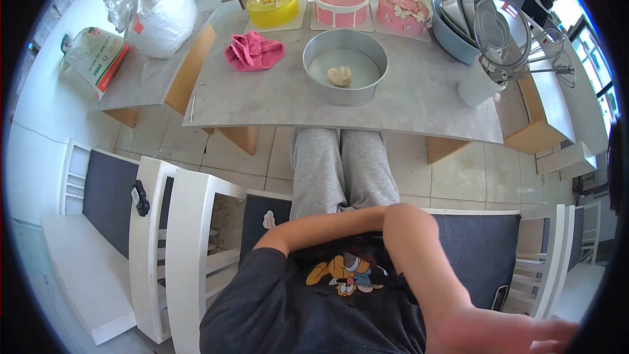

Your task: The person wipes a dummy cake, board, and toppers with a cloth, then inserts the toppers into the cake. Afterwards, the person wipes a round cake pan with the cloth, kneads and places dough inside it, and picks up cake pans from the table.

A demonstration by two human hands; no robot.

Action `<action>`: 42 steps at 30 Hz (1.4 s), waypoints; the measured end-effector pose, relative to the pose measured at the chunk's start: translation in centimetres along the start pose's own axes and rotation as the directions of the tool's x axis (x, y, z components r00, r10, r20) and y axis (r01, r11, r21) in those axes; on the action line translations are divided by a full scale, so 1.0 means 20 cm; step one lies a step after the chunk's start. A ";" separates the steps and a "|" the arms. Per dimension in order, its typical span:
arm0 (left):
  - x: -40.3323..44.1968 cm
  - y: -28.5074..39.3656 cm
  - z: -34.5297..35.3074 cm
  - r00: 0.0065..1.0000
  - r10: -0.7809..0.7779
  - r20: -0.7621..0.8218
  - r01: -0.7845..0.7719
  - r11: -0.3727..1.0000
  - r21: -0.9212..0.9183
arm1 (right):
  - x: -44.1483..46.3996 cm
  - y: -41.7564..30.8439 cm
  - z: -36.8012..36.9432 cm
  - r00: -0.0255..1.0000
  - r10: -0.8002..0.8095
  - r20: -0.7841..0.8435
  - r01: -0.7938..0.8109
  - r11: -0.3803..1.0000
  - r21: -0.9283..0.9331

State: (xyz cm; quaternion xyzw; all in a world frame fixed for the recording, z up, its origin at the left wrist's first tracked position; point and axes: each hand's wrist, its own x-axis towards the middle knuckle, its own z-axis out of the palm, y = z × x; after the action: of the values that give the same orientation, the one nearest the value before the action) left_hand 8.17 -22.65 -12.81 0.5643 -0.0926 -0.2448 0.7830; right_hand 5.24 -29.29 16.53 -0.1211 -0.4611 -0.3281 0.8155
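Note:
My right hand (pixel 517 333) is at the bottom right edge, its fingers stretched out and partly cut off, with no object visible in it. My left forearm (pixel 327 228) crosses my body toward the right elbow, and my left hand is hidden behind that arm. On the grey table (pixel 262 103) ahead of my knees stands a round metal pan (pixel 314 86), holding a small pale lump (pixel 339 77). A crumpled pink cloth (pixel 254 51) lies left of the pan. Neither arm touches the table.
Three decorated cakes, one yellow (pixel 272 10) and two pink (pixel 341 8) (pixel 402 14), line the back. Bowls (pixel 452 39) and a white container (pixel 477 85) of whisks stand right. Plastic bags (pixel 160 19) are on the left table. White chairs (pixel 187 236) flank me.

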 end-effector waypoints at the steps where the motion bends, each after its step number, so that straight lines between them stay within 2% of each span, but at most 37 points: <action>1: 0.02 0.01 0.01 1.000 -0.005 -0.014 0.006 1.000 0.009 | 0.02 -0.08 -0.01 1.000 0.001 -0.002 -0.001 1.000 -0.012; 3: 0.05 0.02 0.05 0.999 -0.012 -0.053 0.013 1.000 0.018 | 0.02 -0.17 -0.11 1.000 0.004 -0.005 -0.004 1.000 -0.016; 5: 0.08 0.03 0.08 0.994 0.001 -0.108 0.000 1.000 0.013 | 0.06 -0.31 -0.29 0.941 0.231 0.248 -0.285 0.936 0.208; 6: 0.10 0.03 0.10 0.991 0.010 -0.134 -0.010 1.000 0.003 | 0.01 -0.31 -0.23 0.935 0.239 0.260 -0.297 0.930 0.214; 7: 0.11 0.04 0.10 0.987 0.016 -0.157 -0.017 1.000 -0.001 | -0.09 -0.29 -0.11 0.970 0.232 0.069 -0.214 0.688 0.694; 8: 0.12 0.05 0.11 0.984 0.019 -0.178 -0.019 1.000 0.002 | -0.18 -0.29 -0.05 0.943 0.314 -0.109 0.019 0.276 0.961; 9: 0.12 0.07 0.10 0.986 -0.022 -0.167 0.008 0.996 -0.085 | -0.24 -0.33 -0.10 0.945 0.309 -0.104 0.017 0.271 0.962; 10: 0.09 0.12 0.12 0.986 -0.018 -0.166 0.005 0.997 -0.077 | -0.31 -0.37 -0.17 0.915 0.387 -0.113 -0.147 0.582 0.800; 11: 0.05 0.20 0.16 0.988 0.031 -0.150 -0.010 0.989 0.144 | -0.39 -0.40 -0.24 0.880 0.448 -0.157 -0.311 0.794 0.523; 12: 0.00 0.28 0.22 0.989 0.078 -0.125 -0.028 0.932 0.360 | -0.52 -0.42 -0.24 0.885 0.448 -0.128 -0.348 0.817 0.459; 14: -0.03 0.34 0.38 0.977 0.139 -0.160 -0.063 0.912 0.405 | -0.71 -0.42 -0.28 0.892 0.445 -0.080 -0.379 0.833 0.403; 15: -0.01 0.33 0.42 0.979 0.125 -0.163 -0.042 0.897 0.440 | -0.79 -0.42 -0.31 0.894 0.305 0.328 -0.446 0.666 0.598; 16: -0.01 0.33 0.47 0.979 0.111 -0.168 -0.020 0.882 0.471 | -0.82 -0.42 -0.30 0.774 0.026 0.632 -0.574 0.449 0.685; 17: -0.03 0.32 0.51 0.978 0.116 -0.174 -0.020 0.880 0.474 | -0.87 -0.48 -0.27 0.616 0.021 0.788 -0.756 0.298 0.583; 18: -0.05 0.33 0.56 0.970 0.151 -0.191 -0.049 0.890 0.454 | -0.90 -0.52 -0.24 0.306 -0.043 0.951 -0.952 0.008 0.307; 19: -0.08 0.35 0.60 0.960 0.187 -0.208 -0.081 0.898 0.433 | -0.91 -0.57 -0.23 -0.094 -0.219 0.971 -0.926 -0.339 -0.166; 20: -0.12 0.38 0.64 0.958 0.190 -0.214 -0.080 0.896 0.437 | -0.99 -0.59 -0.22 -0.200 -0.410 0.890 -0.781 -0.482 -0.397; 22: -0.22 0.46 0.75 0.970 0.217 -0.109 -0.193 0.960 0.201 | -1.14 -0.67 -0.18 -0.267 -0.575 0.773 -0.410 -0.659 -0.631; 23: -0.27 0.47 0.82 0.916 0.358 -0.181 -0.324 0.926 0.191 | -1.15 -0.68 -0.17 -0.266 -0.580 0.770 -0.415 -0.652 -0.635; 24: -0.31 0.45 0.89 0.838 0.484 -0.254 -0.447 0.874 0.190 | -1.16 -0.70 -0.16 -0.268 -0.614 0.743 -0.484 -0.581 -0.654; 25: -0.35 0.45 0.92 0.818 0.508 -0.269 -0.486 0.861 0.149 | -1.17 -0.73 -0.15 -0.270 -0.643 0.716 -0.547 -0.510 -0.664; 26: -0.41 0.44 0.96 0.815 0.509 -0.276 -0.488 0.860 0.145 | -1.18 -0.75 -0.18 -0.266 -0.647 0.715 -0.542 -0.512 -0.666; 27: -0.50 0.46 1.00 0.784 0.556 -0.276 -0.512 0.830 0.220 | -1.17 -0.76 -0.25 -0.274 -0.458 0.846 -0.804 -0.373 -0.462; 28: -0.55 0.48 1.03 0.753 0.601 -0.269 -0.530 0.796 0.294 | -1.16 -0.75 -0.33 -0.194 -0.264 0.945 -0.962 -0.136 -0.235; 30: -0.56 0.49 1.11 0.687 0.726 0.027 -0.706 0.658 0.262 | -1.19 -0.70 -0.59 -0.484 -0.330 0.811 -0.842 -0.077 -0.534; 31: -0.57 0.51 1.12 0.680 0.733 0.027 -0.713 0.652 0.256 | -1.10 -0.64 -0.60 -0.464 -0.233 0.855 -0.884 0.065 -0.462; 32: -0.58 0.53 1.13 0.657 0.743 0.127 -0.740 0.606 0.291 | -1.00 -0.55 -0.58 -0.428 -0.143 0.892 -0.894 0.211 -0.395; 34: -0.62 0.59 1.16 0.606 0.730 0.317 -0.791 0.510 0.338 | -0.93 -0.45 -0.60 -0.704 -0.098 0.704 -0.710 0.076 -0.700; 36: -0.63 0.64 1.19 0.532 0.680 0.504 -0.845 0.394 0.361 | -0.89 -0.35 -0.60 -0.767 0.152 0.624 -0.627 0.035 -0.778; 38: -0.64 0.67 1.22 0.452 0.580 0.677 -0.892 0.278 0.357 | -0.93 -0.30 -0.65 -0.547 0.519 0.657 -0.680 0.182 -0.710; 39: -0.62 0.64 1.22 0.444 0.577 0.685 -0.896 0.279 0.346 | -0.96 -0.29 -0.70 -0.545 0.530 0.649 -0.676 0.181 -0.715; 41: -0.60 0.54 1.18 0.387 0.784 0.485 -0.921 0.348 0.174 | -1.04 -0.24 -0.79 -0.416 0.811 0.411 -0.766 -0.068 -0.640; 42: -0.62 0.55 1.16 0.385 0.773 0.504 -0.921 0.358 0.155 | -1.06 -0.23 -0.83 -0.397 0.828 0.395 -0.768 -0.065 -0.637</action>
State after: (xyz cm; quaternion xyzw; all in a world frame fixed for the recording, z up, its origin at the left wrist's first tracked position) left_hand -9.28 -33.43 7.07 0.5277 -0.5602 0.1352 0.6240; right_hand 5.71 -32.12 -10.63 -0.5665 -0.4861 0.4471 0.4927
